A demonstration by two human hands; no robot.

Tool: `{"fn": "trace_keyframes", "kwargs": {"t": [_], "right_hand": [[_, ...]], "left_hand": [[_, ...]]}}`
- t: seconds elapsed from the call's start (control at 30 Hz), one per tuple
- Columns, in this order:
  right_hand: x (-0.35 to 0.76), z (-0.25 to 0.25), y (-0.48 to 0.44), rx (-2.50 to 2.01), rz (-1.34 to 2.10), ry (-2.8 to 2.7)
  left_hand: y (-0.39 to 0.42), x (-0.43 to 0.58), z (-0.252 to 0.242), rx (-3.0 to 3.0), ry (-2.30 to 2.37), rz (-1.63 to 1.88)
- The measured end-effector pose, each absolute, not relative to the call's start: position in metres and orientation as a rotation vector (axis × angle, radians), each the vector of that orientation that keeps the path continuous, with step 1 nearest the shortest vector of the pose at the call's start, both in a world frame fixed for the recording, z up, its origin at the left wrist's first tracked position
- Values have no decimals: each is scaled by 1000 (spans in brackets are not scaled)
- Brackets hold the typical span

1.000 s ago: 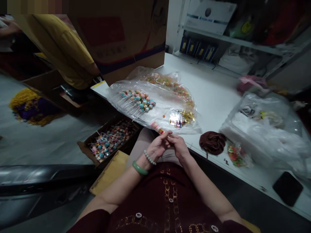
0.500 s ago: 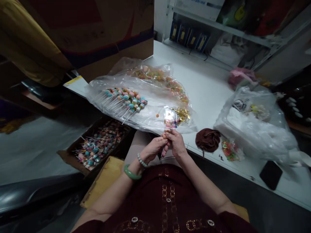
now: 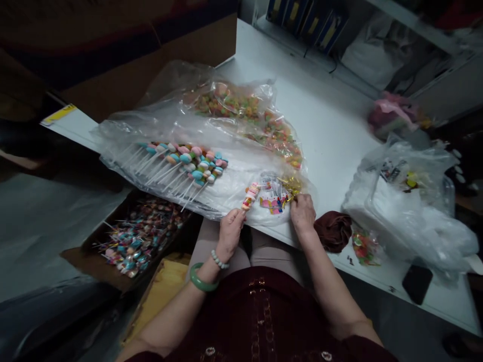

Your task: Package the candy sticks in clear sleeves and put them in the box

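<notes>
My left hand (image 3: 231, 232) is closed round the lower end of a candy stick (image 3: 250, 195), which has pink and pale sweets stacked inside a clear wrapper. At the front right of the plastic sheet, the fingertips of my right hand (image 3: 303, 215) pinch at the edge of a pile of gold twist ties (image 3: 290, 184). Printed clear bags (image 3: 272, 195) lie between my hands. Left of them is a heap of marshmallow sticks (image 3: 188, 163) in pink, blue and white, their white sticks pointing toward me.
Clear bags of gummy candies (image 3: 241, 108) lie behind the heap. A cardboard box (image 3: 90, 269) of wrapped sticks sits low at left. To the right are a brown cloth (image 3: 332, 230), a small candy bag (image 3: 365, 247), a phone (image 3: 417, 281) and a plastic-covered tub (image 3: 411, 201).
My hands were together at the candy stick and have moved apart. The left keeps the stick, while the right has gone right to the gold ties. The view has tilted down.
</notes>
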State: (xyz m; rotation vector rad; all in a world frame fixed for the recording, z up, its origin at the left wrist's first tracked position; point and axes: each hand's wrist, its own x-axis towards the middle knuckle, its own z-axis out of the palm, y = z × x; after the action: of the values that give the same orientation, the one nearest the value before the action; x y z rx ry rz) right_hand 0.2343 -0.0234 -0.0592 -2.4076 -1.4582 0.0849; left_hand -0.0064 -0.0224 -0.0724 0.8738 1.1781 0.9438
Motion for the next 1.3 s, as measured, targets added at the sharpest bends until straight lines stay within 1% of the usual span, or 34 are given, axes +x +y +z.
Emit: {"fn": "trace_keyframes", "kwargs": {"t": [0.07, 0.23, 0.33, 0.43, 0.53, 0.6, 0.73, 0.87, 1.0, 1.13, 1.3], "right_hand": [[242, -67, -23, -2394, 133, -1444], [246, -67, -32, -2011, 290, -1378], [241, -58, -37, -2001, 380, -1257], [233, -48, -41, -1975, 569, -1045], [229, -39, -48, -1780, 795, -837], [231, -35, -54, -1690, 850, -751], [237, -31, -61, -1636, 850, -754], [226, -36, -65, -1518, 998, -949], [214, -49, -71, -1498, 845, -1186], [210, -58, -74, -1530, 848, -1310], [196, -55, -77, -1609, 620, -1603]], "left_hand": [[-18, -6, -68, 819, 1116, 910], [-9, -1, -52, 716, 1070, 822], [-5, 6, -44, 695, 1055, 778], [-4, 17, -39, 686, 1056, 743], [-8, 32, -36, 700, 1084, 735], [-13, 45, -34, 713, 1100, 740], [-22, 74, -31, 754, 1149, 763], [-31, 95, -28, 861, 1189, 753], [-43, 98, -28, 918, 1200, 728], [-55, 90, -31, 908, 1178, 728], [-64, 76, -34, 867, 1267, 804]]}}
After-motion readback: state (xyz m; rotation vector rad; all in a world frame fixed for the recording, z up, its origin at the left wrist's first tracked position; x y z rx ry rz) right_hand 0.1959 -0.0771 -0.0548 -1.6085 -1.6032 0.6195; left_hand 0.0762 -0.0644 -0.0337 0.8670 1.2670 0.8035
